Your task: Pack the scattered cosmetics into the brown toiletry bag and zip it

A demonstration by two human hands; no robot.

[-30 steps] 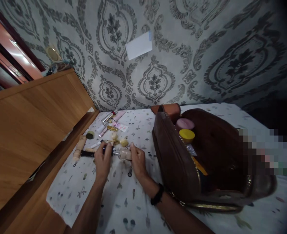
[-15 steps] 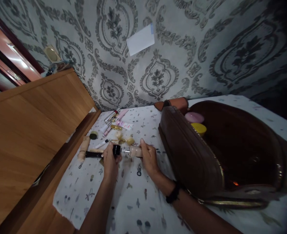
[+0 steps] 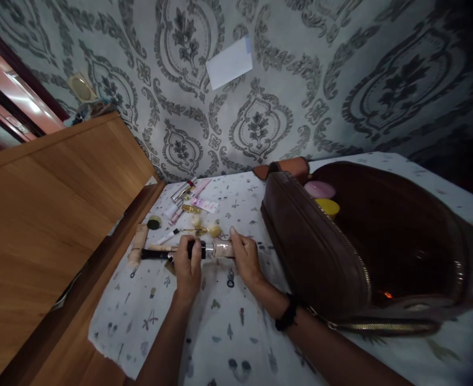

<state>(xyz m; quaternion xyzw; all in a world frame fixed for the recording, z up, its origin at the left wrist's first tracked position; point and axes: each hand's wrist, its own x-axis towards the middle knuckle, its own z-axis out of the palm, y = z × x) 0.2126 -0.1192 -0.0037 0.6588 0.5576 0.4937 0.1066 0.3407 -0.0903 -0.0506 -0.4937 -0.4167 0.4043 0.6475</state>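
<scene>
My left hand [image 3: 188,268] is closed around a black bottle cap [image 3: 202,249]. In my right hand [image 3: 247,260], between thumb and fingers, lies a small foundation bottle [image 3: 222,248] with beige contents, held on its side. The cap meets the bottle's clear, shiny neck, part of which still shows; I cannot tell whether the cap is fixed. To the left of my left hand are a black stick-like handle [image 3: 155,254] and a beige tube [image 3: 140,237]. Just beyond my hands lies a small yellowish round item [image 3: 214,230].
A large open brown bag [image 3: 312,257] stands at the right, with a pink round item [image 3: 320,189] and a yellow lid [image 3: 328,207] inside. Several cosmetics, including a gold tube [image 3: 190,208] and a dark round jar [image 3: 154,222], lie near the wooden board [image 3: 71,198].
My left hand has moved right, bringing the black cap closer to the bottle's neck, so less of the neck shows. My right hand keeps the bottle in nearly the same place.
</scene>
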